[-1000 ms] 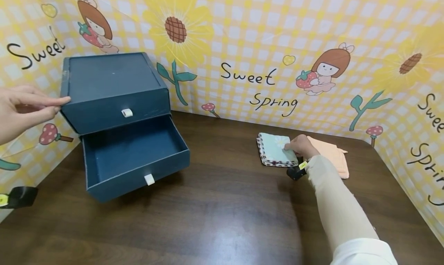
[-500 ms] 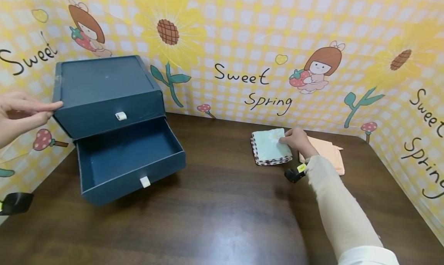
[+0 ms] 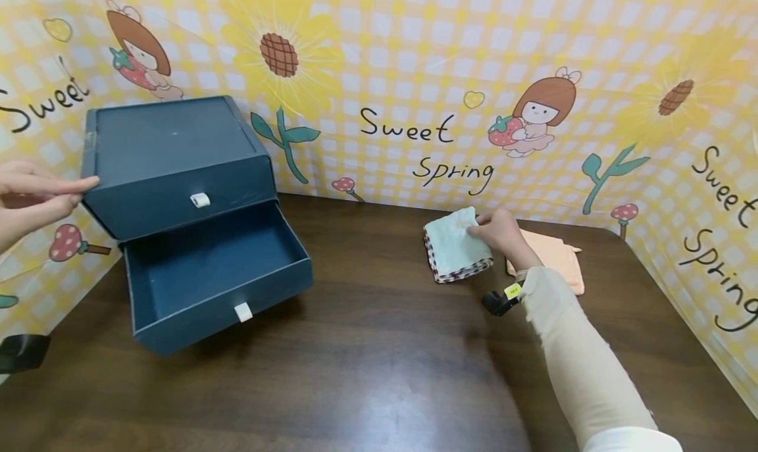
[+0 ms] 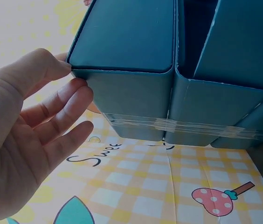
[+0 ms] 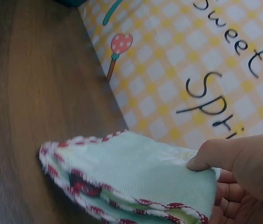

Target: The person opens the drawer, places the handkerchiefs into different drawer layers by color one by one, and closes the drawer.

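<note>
A dark blue two-drawer box (image 3: pixel 172 143) stands at the left, its lower drawer (image 3: pixel 222 301) pulled out and showing a bare inside. At the box's front left top corner, my left hand (image 3: pixel 35 192) pinches the edge with thumb and index finger; the other fingers hang loosely bent in the left wrist view. My right hand (image 3: pixel 503 235) grips a folded mint-green towel (image 3: pixel 456 245) with a red-and-white stitched edge. In the right wrist view its thumb lies on top of the towel and the fingers are underneath. The towel tilts, its far right corner raised.
Behind my right hand a folded peach towel (image 3: pixel 553 258) lies on the brown wooden table (image 3: pixel 367 347). A yellow checked backdrop (image 3: pixel 391 57) rises along the back and sides. White pull tabs (image 3: pixel 243 312) stick out from both drawer fronts.
My right hand has raised the mint-green towel's right side, so it now tilts. The left hand keeps its place at the box corner. The head view has shifted slightly to the right.
</note>
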Available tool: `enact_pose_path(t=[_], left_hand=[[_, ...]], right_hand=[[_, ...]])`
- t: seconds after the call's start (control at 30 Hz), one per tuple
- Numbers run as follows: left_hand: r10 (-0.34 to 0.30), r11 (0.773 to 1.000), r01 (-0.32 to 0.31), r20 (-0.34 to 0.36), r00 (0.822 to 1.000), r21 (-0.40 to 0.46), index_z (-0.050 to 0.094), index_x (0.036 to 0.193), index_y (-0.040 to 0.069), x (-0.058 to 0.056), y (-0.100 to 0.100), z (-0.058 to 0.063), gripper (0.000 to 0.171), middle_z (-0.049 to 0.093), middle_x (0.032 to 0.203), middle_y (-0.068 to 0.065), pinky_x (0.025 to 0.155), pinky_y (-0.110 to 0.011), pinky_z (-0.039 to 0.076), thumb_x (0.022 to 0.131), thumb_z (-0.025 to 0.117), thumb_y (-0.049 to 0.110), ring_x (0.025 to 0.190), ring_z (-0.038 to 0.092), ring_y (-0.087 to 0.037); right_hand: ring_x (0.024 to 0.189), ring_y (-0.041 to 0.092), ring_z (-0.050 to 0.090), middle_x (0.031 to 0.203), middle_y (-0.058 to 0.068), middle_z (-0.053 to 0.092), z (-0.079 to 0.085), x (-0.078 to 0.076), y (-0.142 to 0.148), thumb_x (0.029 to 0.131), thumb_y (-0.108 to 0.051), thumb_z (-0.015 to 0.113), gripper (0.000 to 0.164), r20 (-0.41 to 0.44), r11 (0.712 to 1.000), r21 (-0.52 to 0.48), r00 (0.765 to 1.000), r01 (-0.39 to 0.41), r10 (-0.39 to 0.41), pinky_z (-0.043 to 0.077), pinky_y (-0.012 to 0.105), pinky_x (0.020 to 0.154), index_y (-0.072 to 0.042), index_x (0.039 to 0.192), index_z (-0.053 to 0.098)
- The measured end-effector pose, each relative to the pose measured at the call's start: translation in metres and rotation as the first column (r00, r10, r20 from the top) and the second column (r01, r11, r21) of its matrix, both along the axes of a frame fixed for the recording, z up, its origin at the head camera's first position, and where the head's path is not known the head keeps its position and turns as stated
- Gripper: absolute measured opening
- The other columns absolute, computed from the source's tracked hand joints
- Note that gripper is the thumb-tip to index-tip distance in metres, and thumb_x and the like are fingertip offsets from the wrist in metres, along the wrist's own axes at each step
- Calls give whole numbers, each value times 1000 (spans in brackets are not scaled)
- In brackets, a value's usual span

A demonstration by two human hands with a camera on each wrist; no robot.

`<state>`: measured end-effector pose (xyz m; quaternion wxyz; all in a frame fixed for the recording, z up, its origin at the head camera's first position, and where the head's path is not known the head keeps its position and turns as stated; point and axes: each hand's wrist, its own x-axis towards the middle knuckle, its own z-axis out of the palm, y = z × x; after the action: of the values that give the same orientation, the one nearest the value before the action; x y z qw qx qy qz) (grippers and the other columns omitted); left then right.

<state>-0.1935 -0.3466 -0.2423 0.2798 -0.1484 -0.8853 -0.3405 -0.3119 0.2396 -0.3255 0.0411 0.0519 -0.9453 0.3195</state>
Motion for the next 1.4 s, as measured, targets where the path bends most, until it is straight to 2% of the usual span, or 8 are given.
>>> enact_pose_path(t=[0.13,0.23,0.47,0.67,0.93,1.03,1.17,1.4], left_hand=[[-8,1000,8,-16,1000,14,64,111,32,1,1,1,44,45,79,14,38,-21,24,88,52,-4,56,35,3],[-16,1000,17,-28,999,20,63,108,37,1,4,2,48,45,79,15,38,-21,24,87,52,-6,55,34,3],[-9,1000,9,-18,1000,7,64,115,27,-1,0,0,41,45,80,13,38,-21,25,88,52,-3,57,35,2],[-4,999,4,-4,1000,37,63,108,37,2,8,5,47,44,78,14,39,-20,24,88,52,-5,59,35,2],[-34,998,35,-11,999,45,64,112,28,0,5,2,45,45,79,13,41,-16,26,87,52,-8,66,35,0],[-27,998,27,-2,1000,49,64,110,32,1,6,3,48,45,78,14,43,-14,28,87,52,-8,67,35,0],[-31,998,31,1,1000,51,63,106,37,0,6,4,53,46,77,15,45,-11,29,86,52,-11,68,35,0],[-24,999,24,-13,1000,40,66,113,20,-4,0,-1,40,47,77,13,49,-6,32,86,53,-8,69,37,-1]], right_hand=[[65,19,48,76,16,62,10,4,-9,81,-10,65,18,1,1000,13,1000,-11,11,39,25,58,8,81,67],[78,23,56,92,22,65,18,8,-17,82,-10,65,24,-3,999,9,999,-37,37,44,26,64,10,94,67],[80,27,62,89,22,66,32,17,-35,80,-9,66,24,-64,995,29,993,-97,99,49,31,67,10,94,67],[80,24,61,87,18,67,45,26,-48,80,-10,66,18,-76,988,25,985,-155,157,47,30,67,6,87,66],[64,15,56,75,12,66,54,32,-63,80,-10,67,16,-71,974,-15,972,-225,223,45,24,56,6,84,67],[56,11,48,65,6,60,59,34,-69,81,-10,66,14,-94,966,-16,962,-259,257,40,23,52,1,73,63],[58,11,49,66,5,61,66,40,-77,81,-12,66,13,-114,958,-19,953,-285,281,40,22,52,1,77,65],[67,14,57,77,10,66,81,51,-92,81,-12,67,17,-116,946,-55,943,-319,311,44,23,58,2,90,68]])
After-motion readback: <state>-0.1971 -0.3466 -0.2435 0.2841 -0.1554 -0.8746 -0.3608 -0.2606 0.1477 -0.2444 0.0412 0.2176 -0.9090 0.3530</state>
